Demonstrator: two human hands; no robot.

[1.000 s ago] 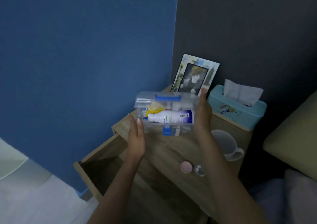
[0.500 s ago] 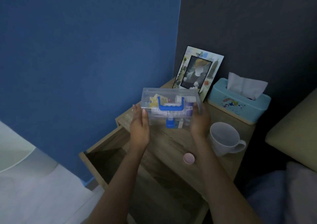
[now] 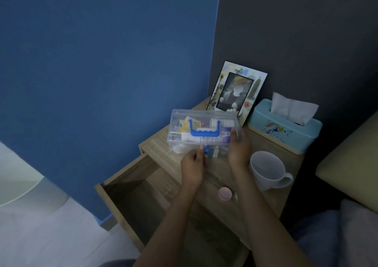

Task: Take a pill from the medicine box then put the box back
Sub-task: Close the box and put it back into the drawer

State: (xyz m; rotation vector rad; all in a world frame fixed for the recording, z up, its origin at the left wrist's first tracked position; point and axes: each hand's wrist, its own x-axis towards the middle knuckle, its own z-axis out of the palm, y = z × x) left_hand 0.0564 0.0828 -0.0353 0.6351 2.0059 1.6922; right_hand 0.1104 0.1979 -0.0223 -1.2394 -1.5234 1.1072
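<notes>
Both forearms are bare, with no sleeves; the left hand (image 3: pixel 193 167) and right hand (image 3: pixel 239 151) wear no rings or gloves.

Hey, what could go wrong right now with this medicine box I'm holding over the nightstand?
Only the right hand grips the clear medicine box; the left hand is at the blue latch. It may tip and spill if the lid opens. Setting it down could bump the white mug or pink cap.
</notes>
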